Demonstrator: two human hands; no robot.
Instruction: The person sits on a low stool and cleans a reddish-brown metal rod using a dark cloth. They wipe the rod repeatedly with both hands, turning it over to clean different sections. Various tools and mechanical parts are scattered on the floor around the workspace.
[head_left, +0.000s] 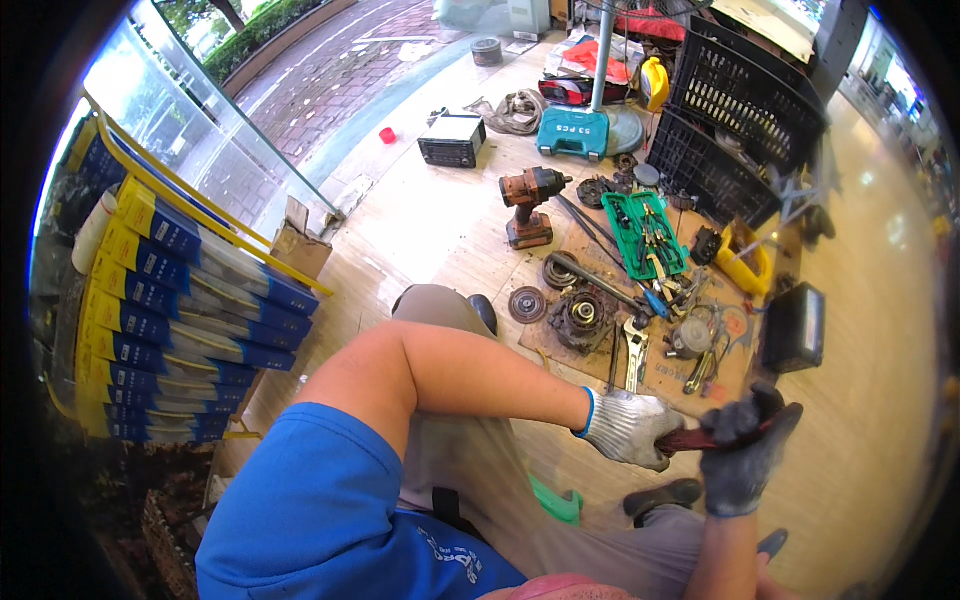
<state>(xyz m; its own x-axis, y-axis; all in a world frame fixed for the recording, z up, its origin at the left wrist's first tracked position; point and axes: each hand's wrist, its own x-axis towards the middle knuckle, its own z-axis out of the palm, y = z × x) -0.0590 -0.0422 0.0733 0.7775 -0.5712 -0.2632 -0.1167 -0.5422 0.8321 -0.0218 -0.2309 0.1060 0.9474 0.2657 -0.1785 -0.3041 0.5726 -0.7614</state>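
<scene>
My left hand (634, 429), in a white knit glove with a blue cuff, grips one end of a dark red strip (686, 440). Its kind cannot be made out. Around the strip's other part, my right hand (739, 457) is closed, in a dark grey coated glove with the palm side partly showing. Both hands are above the floor, beside my bent knees. Beyond the left hand, an adjustable wrench (635, 352) lies on flattened cardboard (679, 379). Nearby sit a greasy round machine part (583, 315), a pulley (527, 304) and a long metal bar (600, 279).
Farther out are a cordless impact wrench (531, 204), an open green tool case (645, 236), a teal case (574, 135) and black crates (712, 165). A black block (795, 328) stands right. Boxed wiper blades (187, 315) fill a yellow rack at left. A green stool (556, 501) shows below me.
</scene>
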